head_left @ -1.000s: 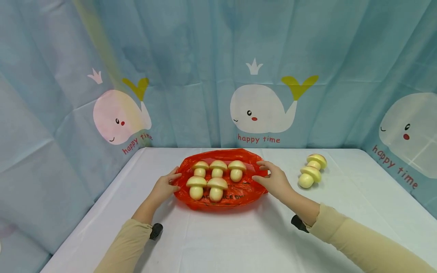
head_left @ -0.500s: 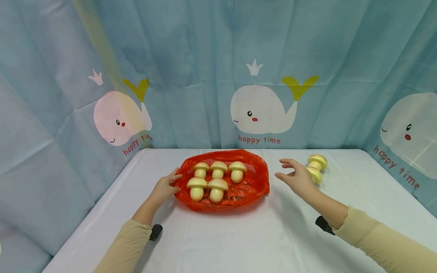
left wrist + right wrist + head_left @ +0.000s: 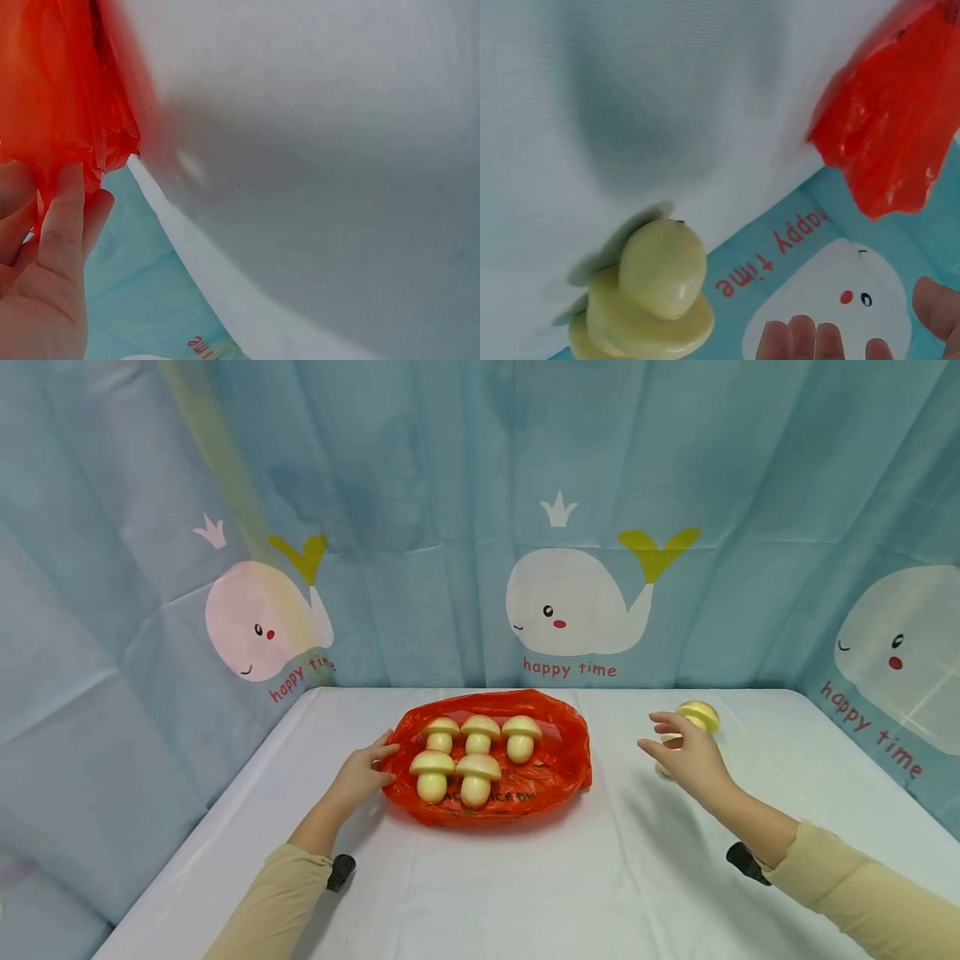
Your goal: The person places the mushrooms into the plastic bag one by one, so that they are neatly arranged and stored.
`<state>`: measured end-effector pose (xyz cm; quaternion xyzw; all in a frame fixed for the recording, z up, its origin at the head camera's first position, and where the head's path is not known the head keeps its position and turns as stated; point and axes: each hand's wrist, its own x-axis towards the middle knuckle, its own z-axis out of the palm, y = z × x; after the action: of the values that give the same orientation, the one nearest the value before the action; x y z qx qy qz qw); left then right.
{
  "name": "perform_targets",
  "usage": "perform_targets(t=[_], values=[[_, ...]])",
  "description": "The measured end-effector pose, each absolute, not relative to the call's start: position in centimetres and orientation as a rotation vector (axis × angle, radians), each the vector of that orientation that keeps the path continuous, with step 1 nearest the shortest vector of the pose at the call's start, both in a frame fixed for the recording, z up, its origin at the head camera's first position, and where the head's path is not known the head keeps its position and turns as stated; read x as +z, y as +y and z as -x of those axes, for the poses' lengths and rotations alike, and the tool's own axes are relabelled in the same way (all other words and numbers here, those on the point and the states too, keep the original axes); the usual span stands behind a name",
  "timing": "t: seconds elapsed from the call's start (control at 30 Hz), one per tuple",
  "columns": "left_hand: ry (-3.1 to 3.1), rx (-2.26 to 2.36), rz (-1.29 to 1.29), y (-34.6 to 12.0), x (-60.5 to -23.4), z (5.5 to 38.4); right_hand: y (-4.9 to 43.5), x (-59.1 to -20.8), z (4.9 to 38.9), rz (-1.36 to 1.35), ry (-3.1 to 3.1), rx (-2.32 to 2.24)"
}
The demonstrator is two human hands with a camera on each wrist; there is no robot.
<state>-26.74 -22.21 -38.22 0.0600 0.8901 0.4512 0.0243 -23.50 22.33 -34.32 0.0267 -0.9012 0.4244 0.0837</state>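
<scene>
A red plastic bag [image 3: 551, 777] lies spread open like a shallow bowl, with black lettering inside. Several toy mushrooms [image 3: 477, 768] sit in it in two rows, pale yellow with rounded caps. At the bag's left rim my left hand [image 3: 362, 774] holds the plastic between thumb and fingers; in the left wrist view red film runs down between the fingers [image 3: 62, 232]. My right hand [image 3: 693, 760] hovers right of the bag, fingers apart and holding nothing. It partly hides two more mushrooms [image 3: 701, 713]; the right wrist view shows the nearer mushroom [image 3: 664, 270] apart from the fingertips.
A white cloth covers the table [image 3: 495, 893]. A blue curtain [image 3: 420, 527] printed with whales and "happy time" stands close behind and along both sides. Black wrist devices [image 3: 342, 872] hang under both forearms.
My right hand has left the bag's right rim and moved right, over the two separate mushrooms. The left hand stays at the left rim, and the mushrooms in the bag have not moved.
</scene>
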Motion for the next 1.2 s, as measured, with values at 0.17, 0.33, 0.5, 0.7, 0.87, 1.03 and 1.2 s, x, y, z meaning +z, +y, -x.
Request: perform_targets(t=[0.17, 0.33, 0.5, 0.7, 0.87, 1.03, 1.2], values=[[2.761, 1.389, -0.182, -22.2, -38.3, 26.7, 23.2, -34.7, 23.5, -0.112, -2.687, 1.209], [2.752, 1.407, -0.191, -22.2, -38.3, 26.7, 23.9, -35.0, 23.5, -0.089, -2.695, 1.193], [2.74, 1.411, -0.169, -22.2, -38.4, 26.7, 24.7, -35.3, 23.6, -0.133, -2.678, 1.147], [2.733, 1.414, -0.156, -22.3, -38.5, 26.7, 25.5, -36.2, 23.7, -0.174, -2.681, 1.079], [2.739, 1.409, -0.16, -22.3, -38.5, 26.8, 26.4, -37.0, 23.9, -0.191, -2.686, 1.029], [2.744, 1.407, -0.157, -22.3, -38.4, 26.8, 27.6, -37.7, 24.2, -0.223, -2.69, 0.976], [2.73, 1.41, -0.129, -22.2, -38.4, 26.9, 28.4, -38.3, 24.8, -0.233, -2.735, 0.971]])
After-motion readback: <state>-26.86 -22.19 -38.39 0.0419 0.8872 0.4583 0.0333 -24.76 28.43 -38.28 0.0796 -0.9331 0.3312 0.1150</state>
